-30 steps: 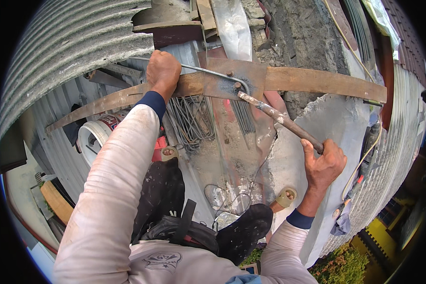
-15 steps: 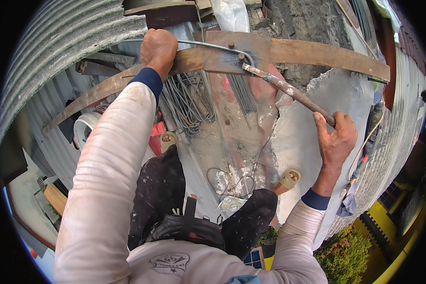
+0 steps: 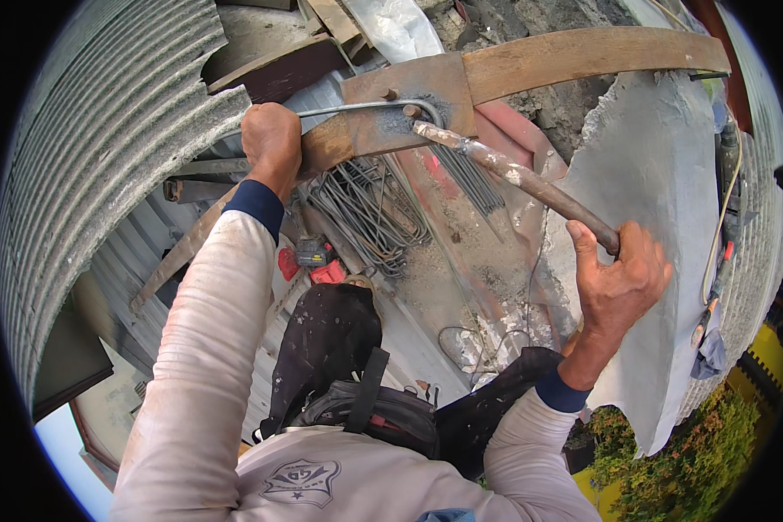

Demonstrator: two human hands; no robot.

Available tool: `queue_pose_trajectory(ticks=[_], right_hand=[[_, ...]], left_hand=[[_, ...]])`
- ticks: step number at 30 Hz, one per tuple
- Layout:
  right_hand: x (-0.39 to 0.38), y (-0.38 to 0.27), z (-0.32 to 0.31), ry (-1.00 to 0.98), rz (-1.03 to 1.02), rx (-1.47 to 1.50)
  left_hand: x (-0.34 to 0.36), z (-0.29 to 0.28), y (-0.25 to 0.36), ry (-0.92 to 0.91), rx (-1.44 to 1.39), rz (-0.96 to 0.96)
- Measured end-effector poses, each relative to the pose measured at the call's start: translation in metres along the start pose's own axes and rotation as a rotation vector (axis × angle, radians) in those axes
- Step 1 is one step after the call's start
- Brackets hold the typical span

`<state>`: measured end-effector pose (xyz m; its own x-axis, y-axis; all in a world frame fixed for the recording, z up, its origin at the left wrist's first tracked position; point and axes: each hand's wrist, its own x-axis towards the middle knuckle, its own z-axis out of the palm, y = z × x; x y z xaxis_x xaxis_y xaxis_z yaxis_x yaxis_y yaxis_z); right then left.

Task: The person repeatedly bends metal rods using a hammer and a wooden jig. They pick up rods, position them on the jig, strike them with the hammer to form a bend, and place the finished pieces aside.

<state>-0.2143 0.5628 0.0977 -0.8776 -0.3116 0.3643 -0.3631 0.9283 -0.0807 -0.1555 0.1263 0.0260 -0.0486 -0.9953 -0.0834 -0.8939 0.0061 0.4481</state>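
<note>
My left hand (image 3: pixel 272 148) is closed in a fist around a thin steel rod (image 3: pixel 348 109), against a curved-looking wooden plank (image 3: pixel 583 59). The rod runs over a metal plate (image 3: pixel 383 87) fixed on the plank and bends in a hook around a short peg (image 3: pixel 411 110). Another peg (image 3: pixel 390 93) stands just behind the rod. My right hand (image 3: pixel 622 274) wraps the near end of a rusty bending bar (image 3: pixel 531 181), thumb along it. The bar's far end sits at the rod's hooked end beside the peg.
Below the plank lie a pile of bent steel rods (image 3: pixel 370 213) and a bundle of straight rods (image 3: pixel 468 178). A black-and-red power tool (image 3: pixel 315 250) rests near my leg. Corrugated roofing (image 3: pixel 122 104) rises at left; a grey sheet (image 3: pixel 644 200) with a ragged edge spans the right.
The view has shifted and turned a little, bringing the power tool into sight. Both hands keep their grips, and the bar stays at the rod's hooked end.
</note>
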Motion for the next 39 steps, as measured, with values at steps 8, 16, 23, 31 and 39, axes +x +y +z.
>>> queue_pose_trajectory(ticks=[8, 16, 23, 31, 39], right_hand=[[-0.041, -0.011, -0.008, -0.106, 0.102, 0.005], [0.013, 0.007, -0.026, -0.423, 0.14, 0.189], [0.027, 0.02, -0.03, -0.841, 0.433, 0.516], [0.016, 0.015, -0.032, -0.864, 0.48, 0.567], [0.009, 0.032, -0.03, -0.864, 0.475, 0.645]], left_hand=[[-0.012, -0.01, 0.009, -0.009, -0.011, 0.036], [-0.019, -0.021, 0.006, -0.026, 0.003, 0.078], [-0.008, -0.005, -0.009, -0.023, -0.063, 0.059], [0.02, -0.026, -0.026, -0.447, -0.73, -0.11], [0.004, -0.08, -0.018, -0.531, -0.96, -0.085]])
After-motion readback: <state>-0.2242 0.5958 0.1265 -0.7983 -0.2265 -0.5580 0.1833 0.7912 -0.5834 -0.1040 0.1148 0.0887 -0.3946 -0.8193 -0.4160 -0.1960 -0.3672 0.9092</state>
